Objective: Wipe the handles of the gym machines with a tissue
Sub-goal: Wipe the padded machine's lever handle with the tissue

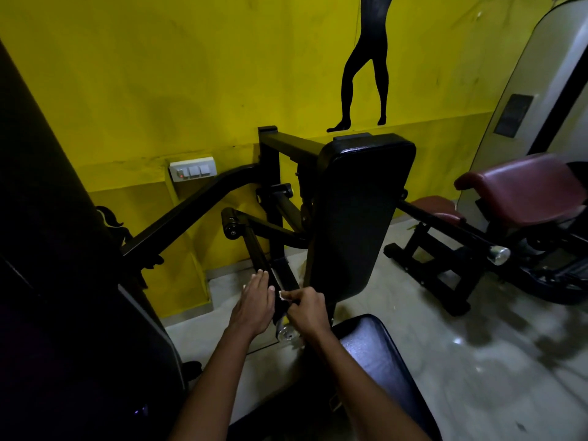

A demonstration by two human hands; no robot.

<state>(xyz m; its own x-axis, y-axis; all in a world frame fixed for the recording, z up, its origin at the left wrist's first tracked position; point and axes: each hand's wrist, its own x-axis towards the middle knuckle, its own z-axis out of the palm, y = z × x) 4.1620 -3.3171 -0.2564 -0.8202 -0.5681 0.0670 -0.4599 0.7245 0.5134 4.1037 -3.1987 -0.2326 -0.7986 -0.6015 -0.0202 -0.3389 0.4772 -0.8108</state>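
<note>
Mid-wipe on black padded machine handle point(280, 305): right hand point(307, 308) pinching what seems a small white tissue point(284, 295), left hand point(254, 302) flat-fingered alongside. Chrome-tipped right handle point(498, 254) seemingly untouched.

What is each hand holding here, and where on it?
The right hand pinches a small white tissue against the black handle, near its chrome end. The left hand lies straight-fingered on the handle, gripping nothing.

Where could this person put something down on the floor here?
Bare pale floor lies right of the black seat, in front of the maroon bench. A narrower strip runs along the yellow wall. It is crowded around the handle, where the left hand and right hand work.
</note>
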